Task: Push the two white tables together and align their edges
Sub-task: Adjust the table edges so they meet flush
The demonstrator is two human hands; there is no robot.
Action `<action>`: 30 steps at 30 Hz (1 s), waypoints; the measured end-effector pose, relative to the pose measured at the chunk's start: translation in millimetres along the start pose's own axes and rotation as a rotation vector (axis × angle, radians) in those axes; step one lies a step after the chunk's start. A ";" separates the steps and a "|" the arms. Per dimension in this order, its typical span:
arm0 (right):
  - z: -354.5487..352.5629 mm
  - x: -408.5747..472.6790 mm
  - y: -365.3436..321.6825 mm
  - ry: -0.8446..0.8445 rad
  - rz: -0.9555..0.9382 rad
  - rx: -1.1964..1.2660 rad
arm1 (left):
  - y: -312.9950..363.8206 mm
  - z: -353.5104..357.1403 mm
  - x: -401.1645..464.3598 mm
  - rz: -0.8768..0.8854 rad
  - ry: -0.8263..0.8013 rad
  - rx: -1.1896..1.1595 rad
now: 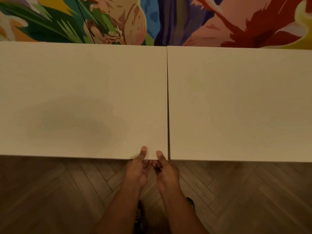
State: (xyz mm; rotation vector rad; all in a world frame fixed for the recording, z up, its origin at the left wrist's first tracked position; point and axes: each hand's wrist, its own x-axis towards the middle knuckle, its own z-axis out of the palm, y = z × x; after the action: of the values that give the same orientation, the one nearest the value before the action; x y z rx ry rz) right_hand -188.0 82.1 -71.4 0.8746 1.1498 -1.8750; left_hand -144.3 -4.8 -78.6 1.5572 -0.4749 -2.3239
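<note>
Two white tables stand side by side in front of me. The left table (81, 85) and the right table (239, 98) are separated by a thin dark gap running front to back. The right table's near and far edges sit slightly lower in the picture than the left table's. My left hand (138, 168) and my right hand (166, 171) both grip the near edge of the left table at its right corner, thumbs on top, fingers curled underneath.
A colourful mural wall (152, 21) stands right behind the tables' far edges. A wooden herringbone floor (59, 191) lies under me. My shoes (190, 202) show below my arms.
</note>
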 end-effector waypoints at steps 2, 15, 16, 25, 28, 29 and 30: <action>2.3 2.6 -1.5 0.027 -0.016 0.009 | 1.3 4.6 1.9 -0.006 0.009 0.022; 7.7 12.2 -12.7 -0.016 0.004 0.091 | 1.7 21.3 10.4 0.009 0.015 0.052; 6.1 12.3 -13.1 -0.026 0.006 0.086 | 1.0 20.7 10.0 0.012 0.018 0.056; -1.8 6.4 -7.7 -0.044 0.009 0.132 | -0.1 13.5 5.1 0.022 0.043 0.137; -5.9 7.8 -3.3 -0.035 0.015 0.122 | -1.5 8.5 5.0 0.023 0.055 0.167; -9.3 8.9 -3.6 -0.042 0.026 0.106 | -1.8 6.1 4.7 0.021 0.058 0.171; -12.6 10.1 -5.3 -0.054 0.040 0.085 | -1.1 4.6 4.2 0.019 0.055 0.169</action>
State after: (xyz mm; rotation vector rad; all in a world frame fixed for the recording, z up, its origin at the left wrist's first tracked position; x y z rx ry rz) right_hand -195.4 92.8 -82.3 0.8821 1.0190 -1.9146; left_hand -150.2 -5.1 -80.9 1.6798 -0.6851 -2.2708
